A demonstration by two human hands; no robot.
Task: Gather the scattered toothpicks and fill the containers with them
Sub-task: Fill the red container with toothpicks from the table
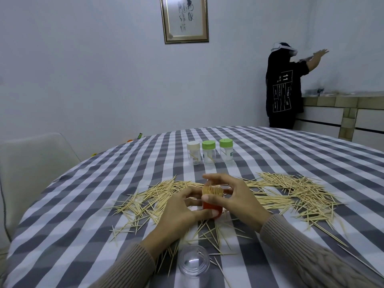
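Observation:
Many toothpicks lie scattered across the checked tablecloth, left, right and in front of my hands. Between my hands stands a red-bottomed container packed with an upright bundle of toothpicks. My left hand grips its left side, thumb against the red base. My right hand curls around its right side and top, thumb on the bundle. A clear cap or container lies near the table's front edge. Three closed containers stand further back: one white-lidded, two green-lidded.
A white chair stands at the table's left. A person in a black shirt stands at the back right by a tiled counter. A framed picture hangs on the wall.

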